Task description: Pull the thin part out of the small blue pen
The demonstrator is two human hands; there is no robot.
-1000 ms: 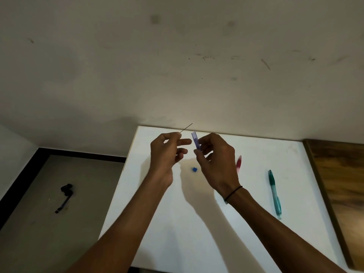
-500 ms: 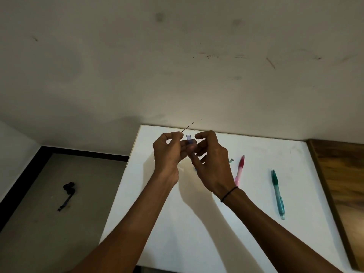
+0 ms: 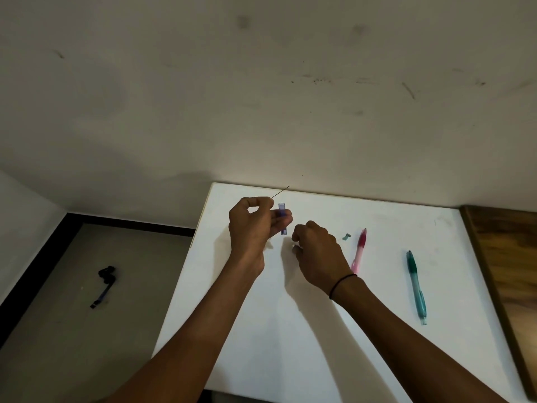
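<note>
The right hand (image 3: 318, 254) has let go of the small translucent blue plastic tube (image 3: 282, 218) and dropped toward the white table (image 3: 290, 330), fingers curled, seemingly empty. The left hand (image 3: 252, 225) now pinches the tube and a thin dark wire (image 3: 281, 192), far left of the pink pen (image 3: 359, 250). The tube swapped hands, so the right is free.

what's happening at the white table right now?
A person works over the white table with bare hands. The left hand pinches a thin dark rod and also holds a small translucent blue case upright. The right hand is lowered to the tabletop just beside it, fingers curled; whether it holds anything is hidden. A pink pen, a teal pen and a small teal piece lie to the right.
</note>
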